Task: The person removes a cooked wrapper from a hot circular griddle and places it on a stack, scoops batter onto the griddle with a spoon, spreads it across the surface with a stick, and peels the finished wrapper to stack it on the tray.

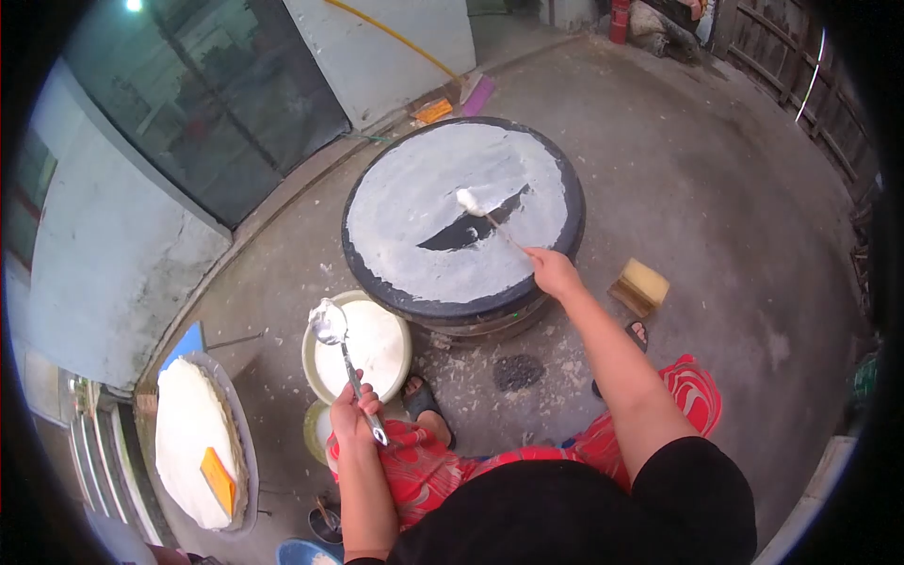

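My left hand (356,411) is closed around the handle of a metal ladle (330,325), its bowl smeared with white and held over a wide basin of white batter (369,353). My right hand (554,271) grips a thin stick (507,235) whose far end is a white, batter-coated lump (470,201). That end reaches over a large round black griddle (369,281). A greyish-white layer of batter (428,169) covers most of its top, and a dark crescent-shaped gap shows bare black surface near the middle. Whether the lump touches the griddle I cannot tell.
At the left stands a round stack of white sheets (188,443) with an orange scraper (218,480) on it. A yellow block (645,282) lies right of the griddle. A blue basin (299,554) and a small dark pot (325,523) are near my left side.
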Available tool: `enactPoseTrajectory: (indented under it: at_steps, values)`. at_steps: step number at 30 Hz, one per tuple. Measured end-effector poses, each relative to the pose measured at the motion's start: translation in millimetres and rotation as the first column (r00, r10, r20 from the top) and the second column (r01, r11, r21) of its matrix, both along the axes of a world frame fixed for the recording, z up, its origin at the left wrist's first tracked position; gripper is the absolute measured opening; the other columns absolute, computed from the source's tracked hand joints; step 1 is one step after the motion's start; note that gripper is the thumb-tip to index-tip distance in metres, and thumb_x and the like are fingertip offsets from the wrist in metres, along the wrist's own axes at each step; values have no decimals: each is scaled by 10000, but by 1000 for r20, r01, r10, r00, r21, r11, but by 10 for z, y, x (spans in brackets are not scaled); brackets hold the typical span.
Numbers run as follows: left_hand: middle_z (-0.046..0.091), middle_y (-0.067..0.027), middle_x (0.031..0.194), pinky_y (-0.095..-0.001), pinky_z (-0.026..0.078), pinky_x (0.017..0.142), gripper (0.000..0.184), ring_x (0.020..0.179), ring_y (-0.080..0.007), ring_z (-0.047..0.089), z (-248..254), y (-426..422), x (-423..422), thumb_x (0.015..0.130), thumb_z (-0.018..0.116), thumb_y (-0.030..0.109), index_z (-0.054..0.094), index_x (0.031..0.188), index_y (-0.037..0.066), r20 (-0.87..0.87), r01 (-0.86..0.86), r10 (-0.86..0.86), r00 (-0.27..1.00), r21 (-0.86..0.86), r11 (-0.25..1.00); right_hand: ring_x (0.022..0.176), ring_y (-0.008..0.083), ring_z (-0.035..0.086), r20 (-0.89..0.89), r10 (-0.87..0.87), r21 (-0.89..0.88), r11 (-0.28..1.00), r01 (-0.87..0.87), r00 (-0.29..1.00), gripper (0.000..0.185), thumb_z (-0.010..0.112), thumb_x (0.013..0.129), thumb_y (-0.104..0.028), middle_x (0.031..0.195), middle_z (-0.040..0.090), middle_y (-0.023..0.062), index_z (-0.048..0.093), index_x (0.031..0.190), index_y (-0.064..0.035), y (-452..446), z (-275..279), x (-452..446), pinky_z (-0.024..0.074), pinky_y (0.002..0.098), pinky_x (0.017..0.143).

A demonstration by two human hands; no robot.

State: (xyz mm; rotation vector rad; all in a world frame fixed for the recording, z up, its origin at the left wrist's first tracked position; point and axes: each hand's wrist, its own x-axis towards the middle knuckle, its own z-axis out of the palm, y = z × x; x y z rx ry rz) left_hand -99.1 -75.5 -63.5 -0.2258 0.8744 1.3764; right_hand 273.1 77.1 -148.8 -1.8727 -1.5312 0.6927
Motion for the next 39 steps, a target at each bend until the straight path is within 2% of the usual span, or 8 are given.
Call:
enactPoseTrajectory:
  at_steps: [4,8,10,17,23,25,34,39]
  values:
    - [431,-63,716,-212,316,400,242,482,-99,352,-11,-21,-37,910,325,181,424,1077,38,30,-8,7,1000,22,1000,945,286,564,44,101,-76,992,-98,994,262,451,838,-170,1005,595,133,592,1055,-130,-161,514,39,441,351,800]
    - [429,-64,727,-212,317,407,246,489,-97,345,-49,-76,-51,912,328,187,422,1081,35,-15,25,-24,1000,42,999,970,282,550,1,-183,-54,982,183,983,278,448,840,-218,1060,579,103,577,1084,-182,-87,7,89,434,376,820]
    - [428,-65,730,-212,317,408,247,492,-97,343,-19,-63,-51,912,329,188,422,1082,35,-20,20,-20,1000,42,999,980,287,541,-3,97,28,995,-97,995,280,445,839,-214,1071,572,105,576,1086,-191,-94,44,-222,429,377,828]
    - [433,-65,728,-215,315,408,239,495,-101,351,2,-107,-90,908,335,177,422,1077,31,41,34,-38,998,82,996,881,287,579,371,282,-198,955,-221,885,274,489,792,-203,1015,597,76,609,1037,-234,-364,948,-267,462,376,760]
    - [433,-56,712,-205,312,391,238,476,-86,347,53,-116,-62,913,331,179,436,1040,7,-52,12,-10,999,44,999,682,264,538,545,-109,429,888,-165,831,334,494,712,-72,719,534,69,601,1023,-133,-667,558,-501,455,386,590]
    - [436,-60,712,-208,316,387,225,471,-86,348,44,-105,-53,909,334,169,434,1029,7,-126,15,-15,992,0,1000,688,218,529,719,29,285,899,-333,694,350,472,754,-112,765,521,38,546,1095,-147,-779,298,-876,440,365,523]
    - [436,-72,720,-217,318,395,206,482,-98,354,-14,-124,-109,902,334,151,422,1036,22,-111,39,-40,993,-6,999,680,266,561,524,-92,166,986,4,847,419,500,730,-79,770,527,74,495,1145,-132,-885,373,-586,466,395,575]
    - [433,-79,726,-225,316,403,205,491,-109,357,-21,-94,-120,900,330,150,412,1051,37,-88,43,-43,995,2,999,696,267,558,564,70,241,939,-245,823,452,496,716,-59,785,519,81,481,1161,-142,-972,146,-686,462,397,582]
